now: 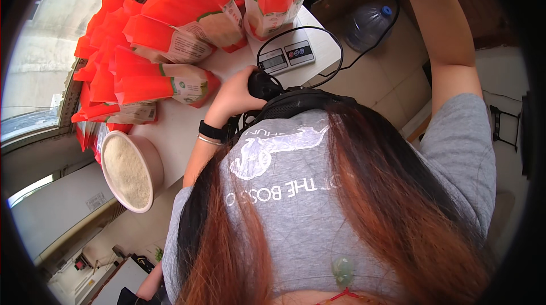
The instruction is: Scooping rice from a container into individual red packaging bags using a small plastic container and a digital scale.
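My left hand (pixel 236 92) is at my waist, its fingers closed round a black rounded object (pixel 264 84) whose kind I cannot make out. It touches or nearly touches the black waist pack (pixel 304 102). A black strap and a silver bangle circle that wrist. Raised toward the top right, my right forearm (pixel 446 26) ends in something black at the picture's edge, and the fingers there are hidden. Close by my left hand lies a grey scale panel (pixel 286 56) with a display and round buttons. Several red bags (pixel 165 82) with clear windows stand beyond it, filled with pale grain.
A pale basin (pixel 152 160) of whitish grain stands at the left edge of the white table (pixel 179 129). One tall red bag (pixel 273 6) is at the far corner. A loop of black cable (pixel 341 57) crosses that corner. A clear jug (pixel 369 26) with blue cap stands on the floor.
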Demonstrator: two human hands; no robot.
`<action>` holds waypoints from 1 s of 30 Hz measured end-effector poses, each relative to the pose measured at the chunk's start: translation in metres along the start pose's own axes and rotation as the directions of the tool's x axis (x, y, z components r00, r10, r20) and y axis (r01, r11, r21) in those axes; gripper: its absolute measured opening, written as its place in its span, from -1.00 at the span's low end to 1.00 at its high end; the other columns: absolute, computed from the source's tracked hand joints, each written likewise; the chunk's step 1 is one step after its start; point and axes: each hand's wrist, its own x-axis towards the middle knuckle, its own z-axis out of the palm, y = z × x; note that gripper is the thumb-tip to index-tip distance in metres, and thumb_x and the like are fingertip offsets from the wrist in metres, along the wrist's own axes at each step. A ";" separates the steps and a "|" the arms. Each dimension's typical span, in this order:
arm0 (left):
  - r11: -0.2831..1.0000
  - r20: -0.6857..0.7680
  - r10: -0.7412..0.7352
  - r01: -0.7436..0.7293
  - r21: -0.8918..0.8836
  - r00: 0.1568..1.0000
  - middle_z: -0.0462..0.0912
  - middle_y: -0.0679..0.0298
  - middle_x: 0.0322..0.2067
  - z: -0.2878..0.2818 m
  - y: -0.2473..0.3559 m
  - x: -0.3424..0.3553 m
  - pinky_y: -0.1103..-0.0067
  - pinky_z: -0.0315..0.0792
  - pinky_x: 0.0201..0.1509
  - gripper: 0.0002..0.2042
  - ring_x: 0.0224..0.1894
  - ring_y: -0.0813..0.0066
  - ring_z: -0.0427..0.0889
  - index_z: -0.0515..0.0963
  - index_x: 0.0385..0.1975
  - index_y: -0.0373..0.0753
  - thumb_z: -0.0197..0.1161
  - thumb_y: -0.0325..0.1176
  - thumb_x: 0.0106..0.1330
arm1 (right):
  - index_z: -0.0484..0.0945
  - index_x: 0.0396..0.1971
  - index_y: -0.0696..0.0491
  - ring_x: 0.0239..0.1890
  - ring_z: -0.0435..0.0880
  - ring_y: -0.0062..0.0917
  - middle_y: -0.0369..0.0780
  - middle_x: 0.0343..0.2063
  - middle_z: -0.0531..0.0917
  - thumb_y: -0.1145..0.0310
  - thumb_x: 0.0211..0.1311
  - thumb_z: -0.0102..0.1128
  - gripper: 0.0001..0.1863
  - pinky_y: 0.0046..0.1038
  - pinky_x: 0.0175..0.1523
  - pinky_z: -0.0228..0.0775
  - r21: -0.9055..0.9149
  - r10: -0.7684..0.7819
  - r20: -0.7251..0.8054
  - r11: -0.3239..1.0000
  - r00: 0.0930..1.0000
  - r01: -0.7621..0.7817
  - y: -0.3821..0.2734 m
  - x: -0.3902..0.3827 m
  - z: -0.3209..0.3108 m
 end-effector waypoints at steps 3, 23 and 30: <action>0.970 0.094 0.088 -0.064 -0.235 0.992 0.61 0.10 -0.18 -0.021 0.000 -0.004 0.53 0.47 0.05 -0.30 -0.12 0.36 0.61 0.45 0.03 -0.40 0.43 -0.31 -0.26 | 0.67 -0.20 0.21 -0.28 0.66 -0.41 -0.08 -0.32 0.70 -0.02 0.02 0.25 -0.44 -0.48 -0.16 0.48 -0.005 0.024 -0.014 1.000 1.000 -0.024 0.000 0.000 0.002; 0.938 0.156 0.036 0.020 -0.347 0.987 0.55 0.22 -0.21 -0.013 0.023 0.002 0.56 0.38 0.04 -0.35 -0.10 0.47 0.51 0.44 -0.02 -0.32 0.46 -0.26 -0.22 | 0.68 -0.32 0.20 -0.39 0.62 -0.47 -0.15 -0.45 0.67 -0.10 -0.06 0.36 -0.41 -0.51 -0.30 0.43 -0.104 -0.005 -0.007 0.995 1.000 0.004 -0.010 -0.001 0.006; 0.997 -0.026 0.000 -0.002 -0.082 1.000 0.60 0.04 -0.37 -0.018 0.028 0.000 0.48 0.49 -0.15 -0.34 -0.27 0.28 0.62 0.46 -0.15 -0.39 0.52 -0.20 -0.32 | 0.67 -0.43 0.19 -0.48 0.60 -0.49 -0.19 -0.55 0.65 -0.11 -0.12 0.42 -0.42 -0.54 -0.39 0.41 -0.169 -0.016 -0.015 0.986 1.000 0.013 -0.005 0.010 0.017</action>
